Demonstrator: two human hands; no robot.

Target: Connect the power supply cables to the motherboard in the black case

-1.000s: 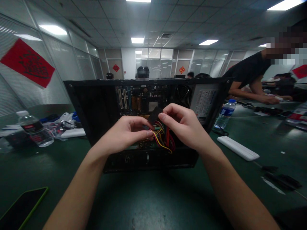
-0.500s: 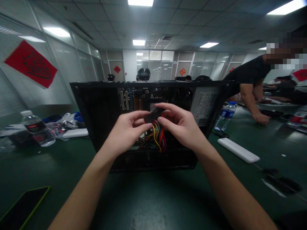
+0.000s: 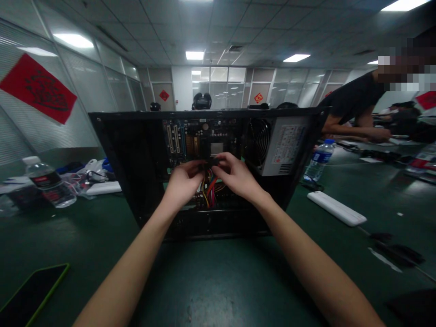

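An open black computer case (image 3: 218, 227) stands on the table in front of me. Inside it are a motherboard (image 3: 206, 129), a power supply (image 3: 284, 145) with a label at the upper right, and a round fan grille (image 3: 258, 140). My left hand (image 3: 185, 181) and my right hand (image 3: 235, 175) reach into the case, both closed on a black power connector (image 3: 213, 162). Coloured wires (image 3: 210, 190) in yellow, orange and red hang from it between my hands. The fingertips partly cover the connector, and whether it touches the board I cannot tell.
A phone (image 3: 32, 295) lies at the near left. On the left stands a water bottle (image 3: 49, 184) beside bags and cables; another bottle (image 3: 319, 159) and a white power strip (image 3: 337, 209) are on the right. A person (image 3: 354, 102) leans over the table at the far right.
Both hands have moved the connector deeper into the case, slightly down and left. More of the board and fan now shows. The person at right has drawn an arm back from the table.
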